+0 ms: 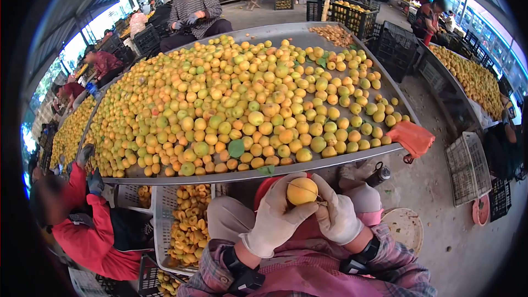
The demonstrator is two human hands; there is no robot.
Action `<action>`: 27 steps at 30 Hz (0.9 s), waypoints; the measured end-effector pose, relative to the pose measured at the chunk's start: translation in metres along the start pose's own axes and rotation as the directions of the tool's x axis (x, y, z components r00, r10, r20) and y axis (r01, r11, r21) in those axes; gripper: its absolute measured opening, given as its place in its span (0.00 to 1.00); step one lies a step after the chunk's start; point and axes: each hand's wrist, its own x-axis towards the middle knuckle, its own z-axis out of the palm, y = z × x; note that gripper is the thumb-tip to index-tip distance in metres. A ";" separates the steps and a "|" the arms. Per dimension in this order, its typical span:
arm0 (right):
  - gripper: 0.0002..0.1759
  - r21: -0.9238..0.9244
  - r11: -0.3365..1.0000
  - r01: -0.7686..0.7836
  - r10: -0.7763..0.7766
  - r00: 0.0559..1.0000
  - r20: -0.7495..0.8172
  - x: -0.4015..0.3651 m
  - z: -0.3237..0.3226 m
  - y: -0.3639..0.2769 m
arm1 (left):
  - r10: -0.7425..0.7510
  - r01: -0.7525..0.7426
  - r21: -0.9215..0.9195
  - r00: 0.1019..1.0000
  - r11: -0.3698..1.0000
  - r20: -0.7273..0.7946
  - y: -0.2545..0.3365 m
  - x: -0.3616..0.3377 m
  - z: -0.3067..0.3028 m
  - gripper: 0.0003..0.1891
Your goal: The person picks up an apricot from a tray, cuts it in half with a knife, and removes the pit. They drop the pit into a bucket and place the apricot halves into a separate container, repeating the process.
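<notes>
Over my lap, my left hand [278, 214] in a pale glove is closed around a yellow-orange apricot [302, 190]. A thin dark line runs across the fruit's face. My right hand [337, 215], gloved too, has its fingers bent together at the apricot's lower right side. Something small and thin shows at those fingertips, and I cannot tell what it is. Just beyond both hands is the front rim of a metal table [247, 176], heaped with apricots [220, 99], several green leaves among them.
A white crate [163, 231] of halved apricots stands at my left, beside a person in red [99, 231]. An orange cloth [411, 137] hangs over the table's right corner. Below it are a dark bottle [379, 174] and a round tub [404, 228]. Another person [195, 8] sits opposite.
</notes>
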 end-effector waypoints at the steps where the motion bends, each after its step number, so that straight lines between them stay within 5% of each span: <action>1: 0.33 0.001 1.000 0.001 -0.001 0.998 0.063 0.001 -0.005 0.001 | 0.140 -0.149 0.406 0.989 0.902 0.051 0.006 0.002 -0.004 0.27; 3: 0.33 -0.002 1.000 -0.007 0.007 0.992 0.124 -0.002 -0.008 0.003 | 0.140 -0.173 0.455 0.985 0.873 0.106 0.008 0.005 -0.009 0.29; 6: 0.34 0.033 0.997 0.071 -0.071 0.997 -0.002 -0.003 -0.005 0.002 | -0.064 0.063 0.008 0.993 0.998 0.098 0.011 0.004 -0.001 0.29; 7: 0.34 0.029 0.997 0.071 -0.071 0.997 -0.008 -0.003 -0.002 0.000 | -0.060 0.060 0.009 0.993 0.998 0.104 0.006 0.002 0.005 0.29; 9: 0.34 0.019 0.998 0.055 -0.053 0.995 -0.086 -0.006 0.006 -0.001 | -0.120 0.123 -0.556 0.992 0.822 0.043 -0.006 -0.002 0.016 0.31; 11: 0.34 0.023 0.999 0.046 -0.043 0.994 -0.104 -0.010 0.008 0.001 | -0.134 0.140 -0.564 0.990 0.814 0.052 -0.006 -0.002 0.017 0.31; 13: 0.34 0.020 0.999 0.046 -0.043 0.994 -0.100 -0.013 0.006 0.003 | -0.141 0.145 -0.182 0.989 0.973 0.030 0.002 -0.002 0.014 0.36; 14: 0.34 0.020 0.999 0.046 -0.043 0.994 -0.100 -0.010 0.002 0.003 | -0.141 0.144 -0.183 0.990 0.973 0.031 0.006 0.001 0.011 0.36; 15: 0.33 0.016 0.998 0.054 -0.053 0.997 -0.060 -0.007 -0.004 0.002 | 0.041 -0.043 0.176 0.999 0.983 0.020 0.010 0.003 0.009 0.36; 16: 0.33 0.013 0.998 0.060 -0.060 0.998 -0.021 -0.006 -0.008 0.000 | 0.212 -0.221 0.506 0.974 0.834 0.076 0.013 0.004 0.009 0.35; 17: 0.33 0.010 0.998 0.059 -0.059 0.998 -0.024 -0.007 -0.008 0.002 | 0.213 -0.224 0.504 0.974 0.834 0.079 0.015 0.004 0.011 0.35; 19: 0.33 0.030 0.996 0.087 -0.086 0.995 -0.046 -0.007 -0.007 0.006 | 0.140 -0.145 0.154 0.989 0.978 0.038 0.018 0.004 0.015 0.32; 20: 0.33 0.030 0.995 0.090 -0.088 0.995 -0.047 -0.008 -0.004 0.007 | 0.142 -0.146 0.155 0.989 0.977 0.037 0.013 0.003 0.018 0.32; 22: 0.33 0.032 0.997 0.070 -0.066 0.992 -0.104 -0.010 0.003 0.008 | -0.039 0.036 -0.164 0.999 0.986 -0.018 0.000 0.001 0.021 0.30; 25: 0.33 0.006 0.997 0.076 -0.074 0.980 -0.186 -0.015 0.015 0.012 | -0.191 0.192 -0.284 0.981 0.939 0.030 0.002 -0.002 0.021 0.31; 26: 0.33 0.009 0.997 0.075 -0.072 0.980 -0.184 -0.015 0.013 0.009 | -0.195 0.195 -0.285 0.980 0.939 0.027 0.004 -0.002 0.020 0.31; 27: 0.33 -0.036 0.998 0.058 -0.062 0.986 -0.154 -0.013 0.009 0.005 | 0.011 -0.003 0.142 0.998 0.990 -0.058 0.008 -0.001 0.019 0.32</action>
